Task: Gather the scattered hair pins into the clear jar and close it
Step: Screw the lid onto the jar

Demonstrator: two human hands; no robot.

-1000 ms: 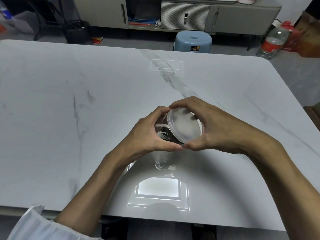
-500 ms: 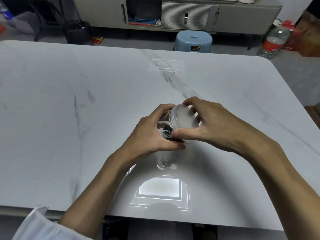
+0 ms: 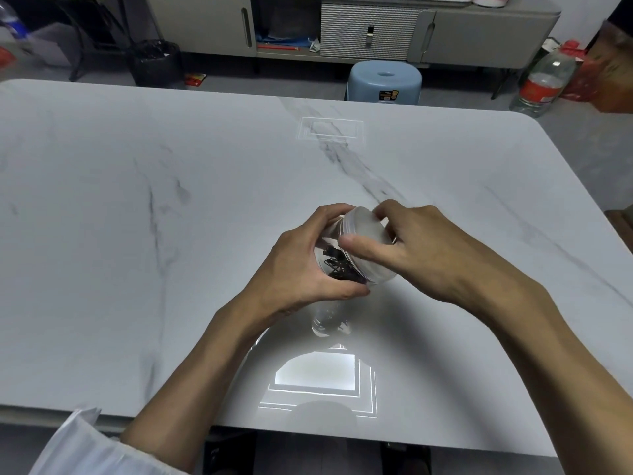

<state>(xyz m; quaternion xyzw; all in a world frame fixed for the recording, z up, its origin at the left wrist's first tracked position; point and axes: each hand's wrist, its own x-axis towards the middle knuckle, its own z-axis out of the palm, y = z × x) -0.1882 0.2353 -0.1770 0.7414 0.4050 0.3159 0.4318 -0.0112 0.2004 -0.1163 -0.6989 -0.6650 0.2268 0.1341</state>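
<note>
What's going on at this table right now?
A person is closing a clear jar above a white marble table. The left hand grips the jar's body, tilted toward the camera, with dark hair pins visible inside. The right hand has its fingers around the translucent lid, which sits on the jar's mouth. Whether it is fully tightened cannot be told. No loose pins show on the table.

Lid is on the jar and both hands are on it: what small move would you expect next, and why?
Probably one more twist of the lid by the right hand while the left hand steadies the clear jar. The hair pins are inside, no pins show on the table, and the jar is held tilted above it, so only tightening and setting down seem left.
</note>
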